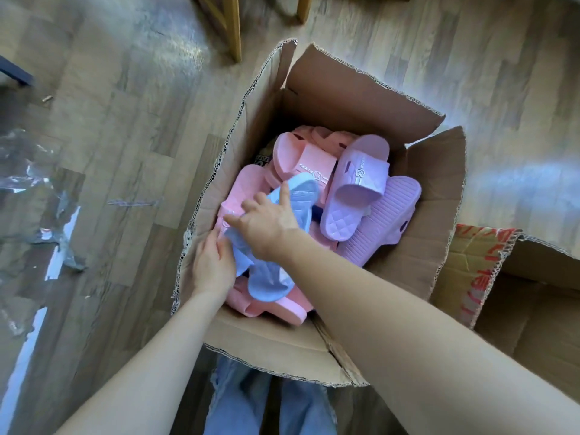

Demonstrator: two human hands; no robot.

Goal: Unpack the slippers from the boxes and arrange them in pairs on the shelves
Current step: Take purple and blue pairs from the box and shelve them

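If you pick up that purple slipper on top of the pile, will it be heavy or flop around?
Probably light: the purple slipper looks like thick moulded foam or rubber with a chunky quilted sole. It likely keeps its shape, since its strap stands arched on its own. It may slide if nudged, as it rests tilted on other slippers in the box.

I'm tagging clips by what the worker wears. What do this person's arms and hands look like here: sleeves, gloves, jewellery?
Both forearms are bare up to the frame edge, with no sleeve in view. The left hand and right hand wear no gloves, and no ring, watch or bracelet shows on either. Light blue jeans show below.
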